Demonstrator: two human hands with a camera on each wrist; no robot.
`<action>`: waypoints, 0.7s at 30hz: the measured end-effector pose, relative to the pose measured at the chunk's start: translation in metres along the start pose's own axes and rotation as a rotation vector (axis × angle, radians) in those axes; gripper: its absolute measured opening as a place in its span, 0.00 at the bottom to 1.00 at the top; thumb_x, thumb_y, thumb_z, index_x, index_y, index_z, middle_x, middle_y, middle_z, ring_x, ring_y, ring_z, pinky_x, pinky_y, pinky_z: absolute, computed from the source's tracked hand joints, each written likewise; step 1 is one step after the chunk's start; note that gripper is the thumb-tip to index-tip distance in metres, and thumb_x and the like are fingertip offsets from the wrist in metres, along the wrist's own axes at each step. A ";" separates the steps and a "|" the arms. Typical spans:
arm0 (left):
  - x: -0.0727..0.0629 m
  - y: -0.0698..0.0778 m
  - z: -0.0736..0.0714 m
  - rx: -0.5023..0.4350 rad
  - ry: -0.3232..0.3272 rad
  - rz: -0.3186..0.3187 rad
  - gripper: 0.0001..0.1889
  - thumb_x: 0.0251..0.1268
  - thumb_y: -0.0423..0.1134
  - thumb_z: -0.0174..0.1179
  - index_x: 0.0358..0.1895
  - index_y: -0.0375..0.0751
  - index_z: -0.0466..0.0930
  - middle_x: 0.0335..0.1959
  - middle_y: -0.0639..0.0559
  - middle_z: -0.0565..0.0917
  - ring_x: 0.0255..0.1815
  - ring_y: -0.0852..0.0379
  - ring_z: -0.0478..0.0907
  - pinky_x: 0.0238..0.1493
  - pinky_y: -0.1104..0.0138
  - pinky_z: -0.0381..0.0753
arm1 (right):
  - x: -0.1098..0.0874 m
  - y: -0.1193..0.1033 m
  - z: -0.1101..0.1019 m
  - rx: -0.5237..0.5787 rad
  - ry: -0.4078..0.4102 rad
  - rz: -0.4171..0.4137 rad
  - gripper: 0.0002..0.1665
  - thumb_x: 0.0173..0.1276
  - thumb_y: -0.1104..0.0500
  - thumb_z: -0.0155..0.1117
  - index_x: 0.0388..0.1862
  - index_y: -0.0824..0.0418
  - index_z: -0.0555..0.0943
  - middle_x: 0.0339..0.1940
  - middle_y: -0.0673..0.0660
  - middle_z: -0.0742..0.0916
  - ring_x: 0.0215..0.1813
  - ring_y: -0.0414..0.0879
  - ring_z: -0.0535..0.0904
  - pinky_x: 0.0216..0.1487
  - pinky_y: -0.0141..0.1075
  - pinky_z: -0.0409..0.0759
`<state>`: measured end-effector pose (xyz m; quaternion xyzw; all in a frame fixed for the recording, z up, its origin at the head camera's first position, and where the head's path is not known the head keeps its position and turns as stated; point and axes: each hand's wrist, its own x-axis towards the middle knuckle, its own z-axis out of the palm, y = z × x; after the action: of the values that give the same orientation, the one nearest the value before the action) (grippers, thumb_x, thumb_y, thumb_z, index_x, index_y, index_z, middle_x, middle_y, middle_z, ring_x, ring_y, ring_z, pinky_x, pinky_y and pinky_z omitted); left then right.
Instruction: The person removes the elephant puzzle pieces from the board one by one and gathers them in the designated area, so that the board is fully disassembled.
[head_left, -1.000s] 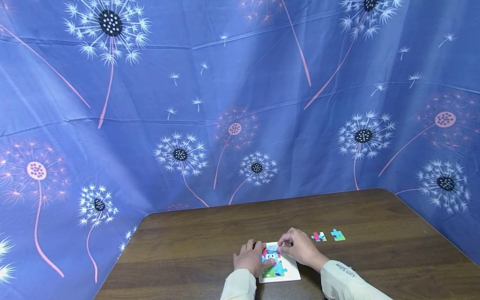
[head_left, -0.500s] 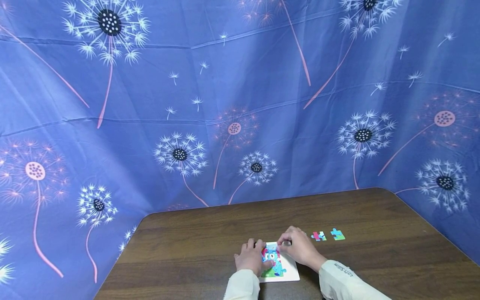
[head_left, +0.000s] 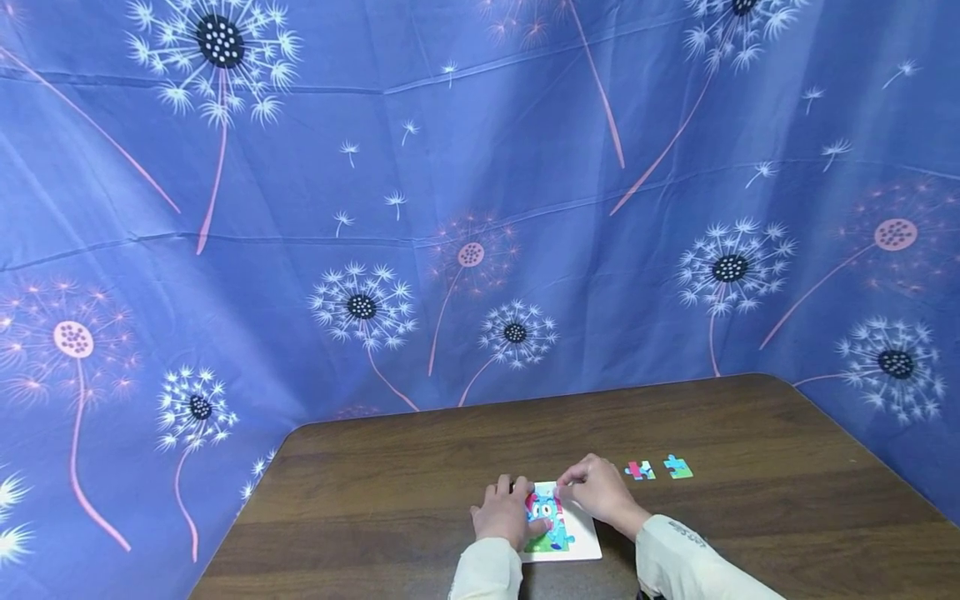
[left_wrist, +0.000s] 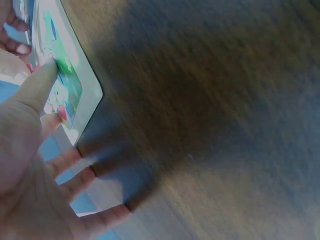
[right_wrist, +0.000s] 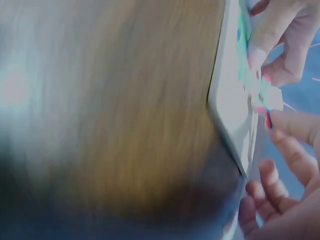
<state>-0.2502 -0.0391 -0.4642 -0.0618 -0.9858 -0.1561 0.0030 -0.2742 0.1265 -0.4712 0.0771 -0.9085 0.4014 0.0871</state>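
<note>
A white puzzle board (head_left: 587, 542) lies on the table, its left part filled with a blue cartoon figure over green (head_left: 551, 542). My left hand (head_left: 501, 517) rests along its left side. In the left wrist view that hand's thumb (left_wrist: 40, 85) presses on the picture while the other fingers are extended and spread. At the board's top, right of the filled part, my right hand (head_left: 598, 490) pinches a small puzzle piece (right_wrist: 268, 120) between thumb and index finger. The piece is mostly hidden by the fingertips, and its remaining fingers are loosely bent.
Two loose puzzle pieces lie right of the board: a red, blue and white one (head_left: 640, 470) and a blue and green one (head_left: 678, 467). The brown wooden table (head_left: 375, 500) ends against a blue dandelion-print curtain (head_left: 420, 167).
Both hands stay at the board with only slight shifts. The right hand's fingers move a little at the board's top while pinching the puzzle piece.
</note>
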 end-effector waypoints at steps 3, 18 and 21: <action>0.001 0.001 0.000 -0.005 -0.008 -0.003 0.28 0.53 0.55 0.76 0.56 0.49 0.80 0.58 0.43 0.76 0.61 0.39 0.74 0.56 0.31 0.73 | 0.001 0.001 -0.005 -0.062 -0.067 -0.075 0.09 0.55 0.62 0.78 0.22 0.52 0.86 0.31 0.46 0.80 0.39 0.45 0.74 0.44 0.46 0.73; -0.001 0.001 -0.006 0.003 -0.062 -0.006 0.31 0.57 0.55 0.73 0.61 0.47 0.78 0.60 0.42 0.75 0.63 0.38 0.72 0.58 0.33 0.72 | 0.002 0.005 -0.021 -0.002 -0.153 -0.112 0.07 0.62 0.64 0.71 0.25 0.55 0.86 0.34 0.48 0.80 0.43 0.47 0.73 0.43 0.43 0.72; -0.002 0.000 -0.006 0.019 -0.068 -0.002 0.29 0.59 0.56 0.73 0.61 0.48 0.78 0.59 0.44 0.76 0.62 0.40 0.72 0.57 0.34 0.74 | 0.001 0.007 -0.023 -0.032 -0.171 -0.082 0.07 0.59 0.64 0.70 0.23 0.55 0.85 0.34 0.49 0.80 0.44 0.48 0.73 0.45 0.44 0.72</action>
<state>-0.2485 -0.0412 -0.4583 -0.0659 -0.9869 -0.1444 -0.0302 -0.2741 0.1485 -0.4610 0.1470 -0.9149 0.3750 0.0270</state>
